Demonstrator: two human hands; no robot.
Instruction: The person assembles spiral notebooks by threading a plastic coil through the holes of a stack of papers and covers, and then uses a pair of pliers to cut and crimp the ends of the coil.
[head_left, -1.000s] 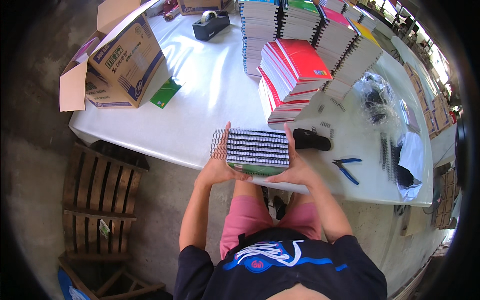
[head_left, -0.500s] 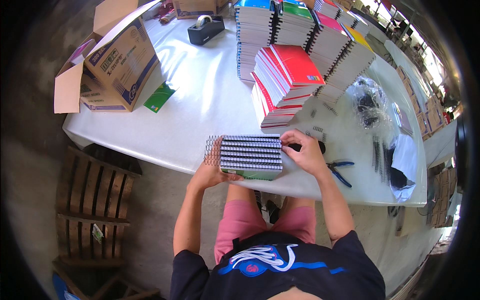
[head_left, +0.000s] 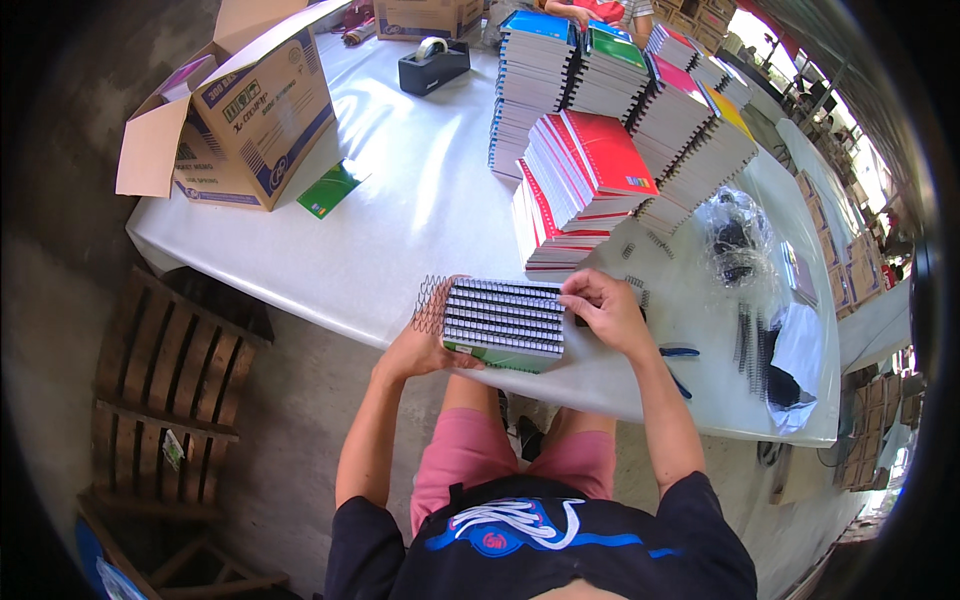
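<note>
A stack of spiral notebooks lies at the near edge of the white table, spines toward me, with a loose wire coil sticking out at its left end. My left hand grips the stack's left end from below, next to the coil. My right hand rests on the stack's right end, fingers curled over the top edge.
Tall piles of spiral notebooks with red, blue, green and yellow covers stand behind. An open cardboard box and a green booklet lie at the left, a tape dispenser far back. Blue pliers, loose coils, a plastic bag sit right. Wooden pallet below left.
The stack has been lowered from in front of my chest onto the table edge. My right hand shifted from under the stack to its top right end.
</note>
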